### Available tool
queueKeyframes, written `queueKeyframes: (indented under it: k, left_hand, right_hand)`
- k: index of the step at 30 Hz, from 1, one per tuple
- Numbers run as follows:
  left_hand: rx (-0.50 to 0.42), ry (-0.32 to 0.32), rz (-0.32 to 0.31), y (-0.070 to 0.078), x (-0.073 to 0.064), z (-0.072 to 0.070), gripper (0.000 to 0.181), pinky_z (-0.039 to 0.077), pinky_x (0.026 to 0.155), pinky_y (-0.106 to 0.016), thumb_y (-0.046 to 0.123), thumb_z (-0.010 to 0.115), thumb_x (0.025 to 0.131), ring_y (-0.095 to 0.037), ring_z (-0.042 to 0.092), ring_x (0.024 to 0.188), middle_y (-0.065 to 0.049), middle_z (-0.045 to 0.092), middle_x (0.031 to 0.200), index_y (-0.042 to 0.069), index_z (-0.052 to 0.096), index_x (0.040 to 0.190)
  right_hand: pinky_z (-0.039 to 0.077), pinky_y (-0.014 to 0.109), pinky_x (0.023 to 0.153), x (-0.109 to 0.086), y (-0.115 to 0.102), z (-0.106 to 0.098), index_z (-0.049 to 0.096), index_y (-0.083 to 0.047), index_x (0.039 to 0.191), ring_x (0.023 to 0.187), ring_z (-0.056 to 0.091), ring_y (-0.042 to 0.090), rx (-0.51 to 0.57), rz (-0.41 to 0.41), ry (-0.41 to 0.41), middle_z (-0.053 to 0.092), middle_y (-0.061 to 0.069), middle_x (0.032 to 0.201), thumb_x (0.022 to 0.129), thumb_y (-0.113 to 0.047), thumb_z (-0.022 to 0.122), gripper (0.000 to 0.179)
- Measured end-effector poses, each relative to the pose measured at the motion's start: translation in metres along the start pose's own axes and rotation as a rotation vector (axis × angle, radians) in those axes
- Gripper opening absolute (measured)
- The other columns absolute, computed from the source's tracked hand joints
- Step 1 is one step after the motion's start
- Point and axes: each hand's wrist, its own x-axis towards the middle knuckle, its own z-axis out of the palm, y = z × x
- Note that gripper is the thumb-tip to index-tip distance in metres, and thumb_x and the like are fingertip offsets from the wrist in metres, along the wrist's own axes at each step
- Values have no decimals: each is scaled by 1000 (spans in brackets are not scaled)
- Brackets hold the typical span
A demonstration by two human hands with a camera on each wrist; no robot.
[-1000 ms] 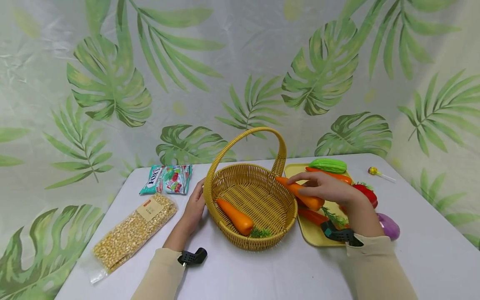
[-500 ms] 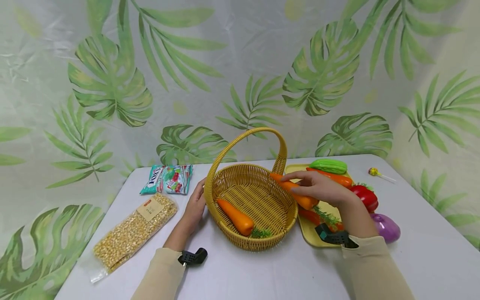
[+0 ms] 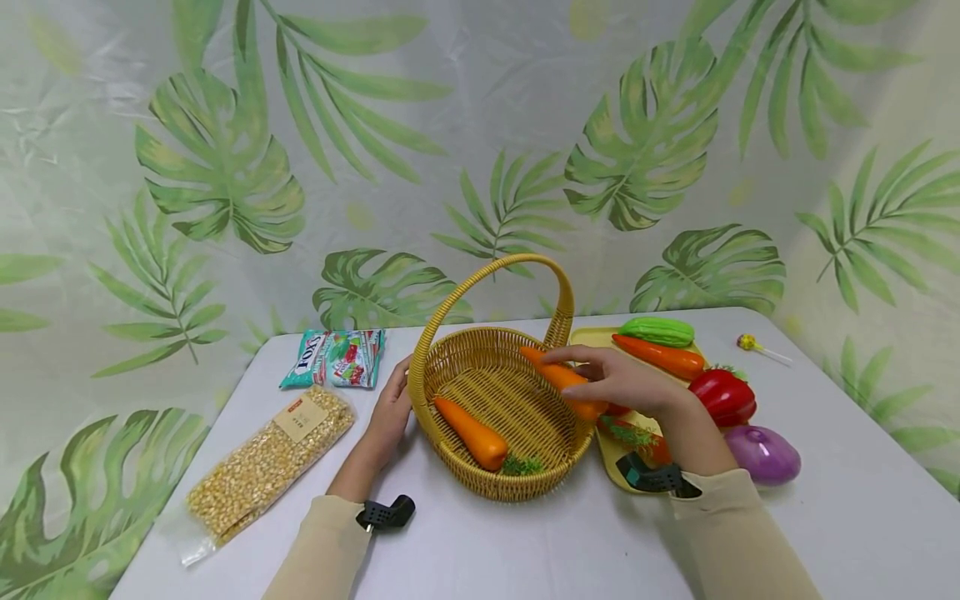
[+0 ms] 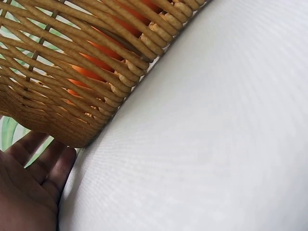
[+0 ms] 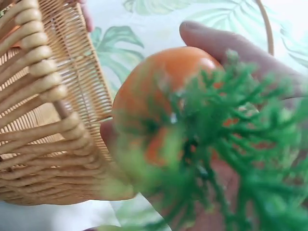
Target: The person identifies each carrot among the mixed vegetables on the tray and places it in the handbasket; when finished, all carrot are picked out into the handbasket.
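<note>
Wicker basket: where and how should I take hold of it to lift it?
I'd grip the wicker basket by the top of its handle, from above: the slim arch rises high and uncovered. The left hand is at the left side and the right hand holds a carrot at the right side, so above looks freest.

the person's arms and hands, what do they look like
The left sleeve and right sleeve are plain beige. The left wrist device and right wrist device are black, the right one with a teal patch. The left hand and right hand are bare.
</note>
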Motion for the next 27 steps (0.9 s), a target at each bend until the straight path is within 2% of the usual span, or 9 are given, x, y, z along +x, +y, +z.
queueKeyframes:
  k: [6,13,17,19,23,27]
  left_hand:
    - [6,-1,-1,1,0,0,44,22,123,-56,37,41,107,-26,34,148,-1,40,159,31,37,151]
    - [7,4,-3,0,0,0,44,24,121,-57,36,41,107,-28,37,146,-2,41,158,31,37,151]
    - [2,9,-1,1,-1,0,44,24,121,-56,35,41,107,-27,38,144,-4,43,156,31,38,151]
    - [2,9,2,2,-1,1,44,25,121,-55,34,41,107,-27,39,143,-4,43,156,31,38,150]
    - [4,11,0,2,-1,1,44,25,121,-55,35,41,107,-26,38,144,-3,43,156,32,38,150]
    - [6,11,-6,1,0,0,44,23,122,-56,37,41,107,-27,36,146,-2,42,157,32,37,151]
  right_hand:
    - [49,36,99,4,4,2,46,-19,149,128,50,31,4,-60,-42,40,8,157,93,-22,70,61]
    - [32,52,115,8,6,7,39,-25,154,145,33,33,-25,-34,-72,26,5,165,89,-28,75,74]
    - [28,55,117,9,4,10,35,-29,155,149,27,33,-51,-37,-90,20,6,167,86,-30,78,81]
    - [32,53,115,9,4,11,37,-29,155,144,33,32,-53,-49,-93,23,6,166,86,-29,79,80]
    - [44,37,104,13,5,13,47,-28,147,127,46,28,-71,-78,-92,40,5,155,88,-28,77,66]
    - [47,26,95,16,4,15,57,-23,136,118,49,28,-59,-100,-84,53,6,143,90,-24,75,50]
